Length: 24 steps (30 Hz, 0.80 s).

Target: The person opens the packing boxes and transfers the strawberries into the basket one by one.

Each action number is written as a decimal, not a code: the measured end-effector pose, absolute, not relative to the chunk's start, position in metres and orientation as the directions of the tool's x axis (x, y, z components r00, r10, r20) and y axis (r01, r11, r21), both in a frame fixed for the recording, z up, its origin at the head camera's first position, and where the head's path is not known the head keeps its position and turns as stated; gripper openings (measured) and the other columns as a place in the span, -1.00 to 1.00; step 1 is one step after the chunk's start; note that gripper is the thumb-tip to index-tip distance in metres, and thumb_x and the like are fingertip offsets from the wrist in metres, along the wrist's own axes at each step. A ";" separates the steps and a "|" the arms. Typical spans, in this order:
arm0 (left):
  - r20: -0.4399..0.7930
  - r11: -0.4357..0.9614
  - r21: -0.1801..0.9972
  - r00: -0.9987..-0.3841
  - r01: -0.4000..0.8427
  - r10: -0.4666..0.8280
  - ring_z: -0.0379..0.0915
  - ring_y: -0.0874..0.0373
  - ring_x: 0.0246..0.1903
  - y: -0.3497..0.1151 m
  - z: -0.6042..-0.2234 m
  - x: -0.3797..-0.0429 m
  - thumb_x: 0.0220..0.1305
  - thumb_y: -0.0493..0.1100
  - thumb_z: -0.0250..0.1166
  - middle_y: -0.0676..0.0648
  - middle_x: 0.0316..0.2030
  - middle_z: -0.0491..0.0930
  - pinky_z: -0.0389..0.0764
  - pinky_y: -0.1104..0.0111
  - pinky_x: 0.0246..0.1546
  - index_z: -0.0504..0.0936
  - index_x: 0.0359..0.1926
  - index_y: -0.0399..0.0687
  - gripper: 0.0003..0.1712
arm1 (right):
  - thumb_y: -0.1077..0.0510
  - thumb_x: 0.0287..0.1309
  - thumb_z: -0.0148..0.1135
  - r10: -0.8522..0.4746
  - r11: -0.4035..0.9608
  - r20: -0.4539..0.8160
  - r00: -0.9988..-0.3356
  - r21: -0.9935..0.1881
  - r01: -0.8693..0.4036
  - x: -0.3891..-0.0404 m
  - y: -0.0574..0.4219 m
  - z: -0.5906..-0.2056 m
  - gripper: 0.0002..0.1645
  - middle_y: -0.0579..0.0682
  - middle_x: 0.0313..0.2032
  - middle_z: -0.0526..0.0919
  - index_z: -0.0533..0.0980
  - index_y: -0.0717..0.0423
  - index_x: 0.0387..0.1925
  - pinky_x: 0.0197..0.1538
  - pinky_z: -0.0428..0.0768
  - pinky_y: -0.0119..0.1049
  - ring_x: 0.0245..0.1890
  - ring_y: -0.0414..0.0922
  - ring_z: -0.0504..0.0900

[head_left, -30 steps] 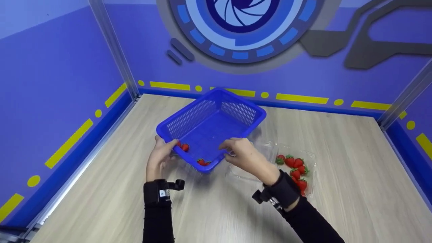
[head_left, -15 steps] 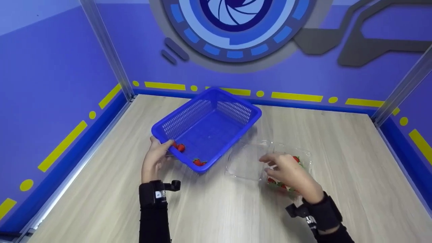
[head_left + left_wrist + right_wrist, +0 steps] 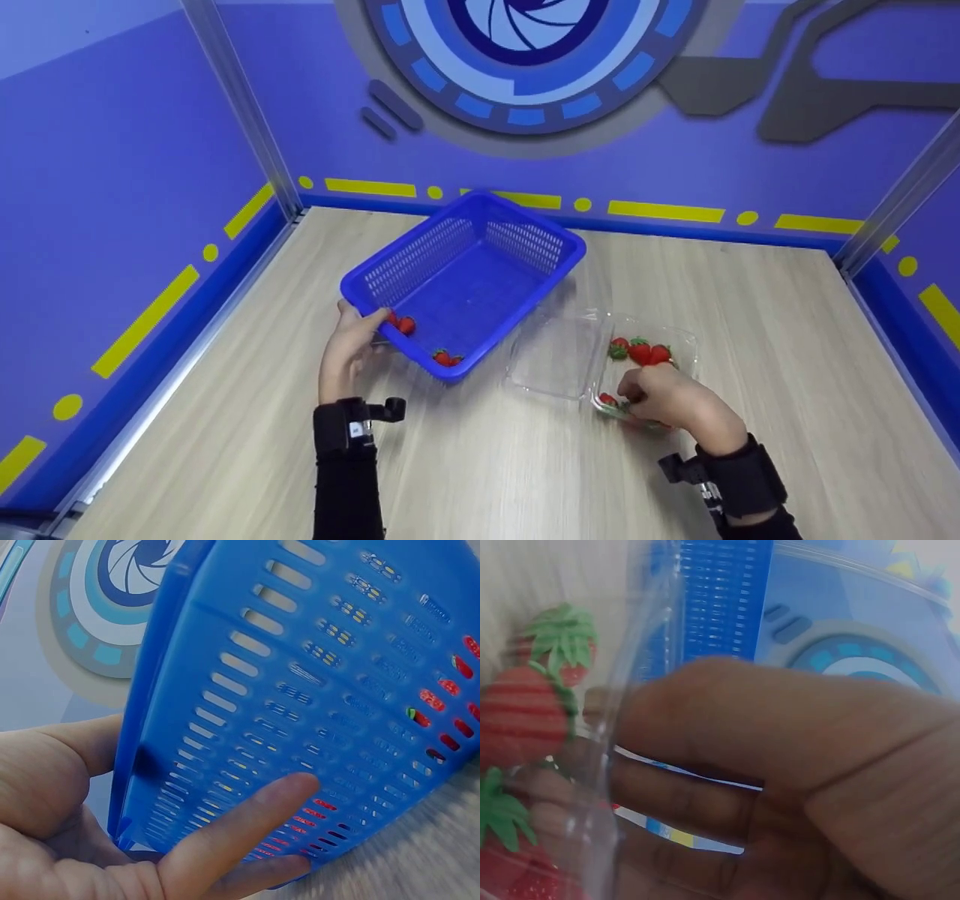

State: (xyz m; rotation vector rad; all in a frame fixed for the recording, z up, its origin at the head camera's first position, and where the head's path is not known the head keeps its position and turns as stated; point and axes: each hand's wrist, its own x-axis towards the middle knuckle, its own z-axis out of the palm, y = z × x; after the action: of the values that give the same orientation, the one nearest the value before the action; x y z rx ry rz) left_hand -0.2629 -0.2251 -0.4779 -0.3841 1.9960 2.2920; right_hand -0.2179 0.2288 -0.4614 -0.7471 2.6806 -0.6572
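The near-left rim of the blue basket [image 3: 472, 289] is gripped between thumb and fingers by the left hand [image 3: 347, 349], with red strawberries [image 3: 406, 325] held at the basket's near end. The right hand [image 3: 679, 397] is placed in the opened clear plastic container [image 3: 611, 373] beside it, fingers bent among more strawberries; whether one is pinched cannot be told. On the left wrist's black strap [image 3: 332, 435], a small white label [image 3: 356, 430] is seen, too tiny to be read.

Basket [image 3: 472, 296]: left
Container [image 3: 556, 356]: right, on the table [image 3: 480, 465]
Strawberries [image 3: 640, 351]: in basket's near end; in container's right half
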 end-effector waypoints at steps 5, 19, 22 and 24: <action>-0.242 -0.161 0.961 -0.965 -0.224 -0.101 0.69 -0.16 -0.07 -0.225 -0.478 -0.263 0.48 -0.29 0.07 -0.34 0.16 0.43 0.74 0.21 -0.21 -0.74 0.52 -0.02 0.14 | 0.43 -0.08 0.41 -0.576 0.748 -0.118 -0.809 -0.475 -0.464 -0.222 0.227 -0.470 -0.77 -0.03 -0.38 0.71 0.72 0.19 -0.30 -0.38 0.44 -0.41 -0.45 -0.28 0.41; -0.244 -0.164 0.960 -0.964 -0.226 -0.105 0.69 -0.15 -0.08 -0.226 -0.478 -0.261 0.50 -0.27 0.08 -0.27 0.05 0.52 0.73 0.22 -0.22 -0.73 0.52 -0.05 0.13 | 0.40 0.01 0.42 -0.541 0.754 -0.150 -0.828 -0.522 -0.398 -0.225 0.228 -0.468 -0.87 -0.06 -0.41 0.71 0.73 0.19 -0.36 -0.44 0.51 -0.39 -0.50 -0.27 0.52; -0.244 -0.180 0.958 -0.965 -0.224 -0.096 0.67 -0.20 -0.02 -0.225 -0.478 -0.262 0.51 -0.27 0.06 -0.30 0.08 0.50 0.74 0.16 -0.16 -0.72 0.52 -0.03 0.12 | 0.38 0.00 0.44 -0.523 0.739 -0.066 -0.850 -0.532 -0.413 -0.225 0.230 -0.466 -0.87 -0.06 -0.40 0.72 0.70 0.21 -0.34 -0.35 0.58 -0.35 -0.41 -0.23 0.62; -0.249 -0.184 0.956 -0.964 -0.229 -0.096 0.66 -0.23 -0.01 -0.225 -0.478 -0.263 0.52 -0.27 0.05 -0.35 0.12 0.49 0.73 0.13 -0.14 -0.73 0.52 -0.01 0.11 | 0.38 0.00 0.42 -0.504 0.731 -0.021 -0.863 -0.542 -0.414 -0.225 0.230 -0.465 -0.86 -0.05 -0.39 0.73 0.68 0.24 -0.32 -0.30 0.62 -0.31 -0.36 -0.17 0.68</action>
State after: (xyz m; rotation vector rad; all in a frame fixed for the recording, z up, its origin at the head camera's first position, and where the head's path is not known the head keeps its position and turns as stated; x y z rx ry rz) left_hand -0.2628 -0.2254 -0.4778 -0.3893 1.9476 2.3199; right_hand -0.2252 0.2298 -0.4653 -0.7390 2.7657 -0.8071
